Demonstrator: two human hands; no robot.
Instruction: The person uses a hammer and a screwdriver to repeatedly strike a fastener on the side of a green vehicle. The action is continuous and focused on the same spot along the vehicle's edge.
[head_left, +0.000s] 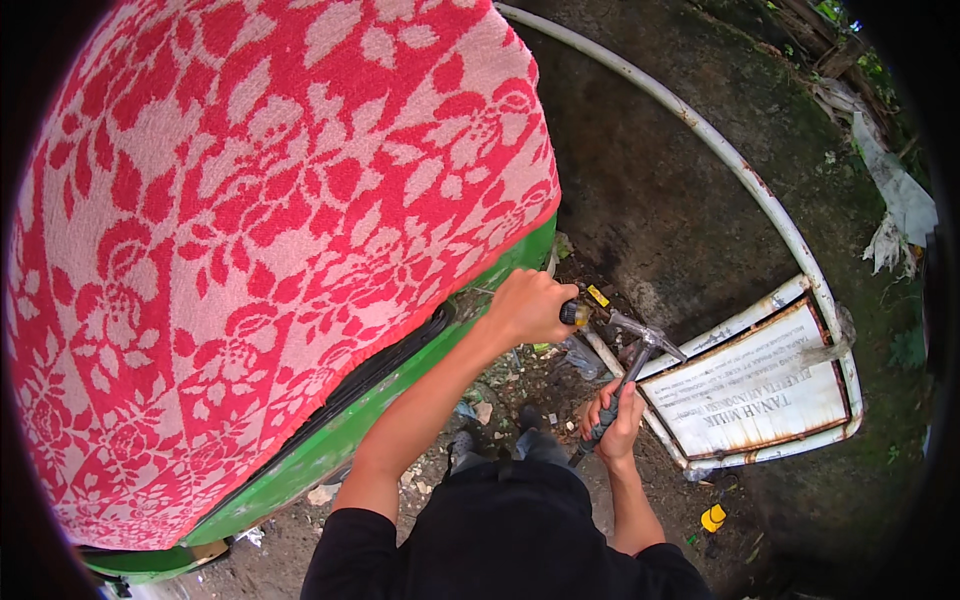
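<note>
We have both hands closed: our left hand [533,308] is wrapped around a black-and-amber handled tool [576,313], only its butt showing past the fist, and our right hand [618,425] grips the grey handle of a hammer [650,338]. Both tools sit just off the right edge of the green panel [520,262], below the right-hand corner of the red and pink cloth [300,200] draped over it; a thin shaft seems to run from our left fist toward that edge, though we cannot tell whether its tip touches. The hammer's face is just beside the butt; contact is unclear. To strike well, we should keep the handled tool steady and in line, meet its butt squarely with the face, use short, controlled blows, and keep our left knuckles back from the end. The hammer's pointed end is turned toward the white sign panel [755,390], so the backswing deserves room. As for containers, the nearest candidate is some crumpled clear plastic [583,358] on the ground [650,240], perhaps a bag; we cannot make out anything inside it.
</note>
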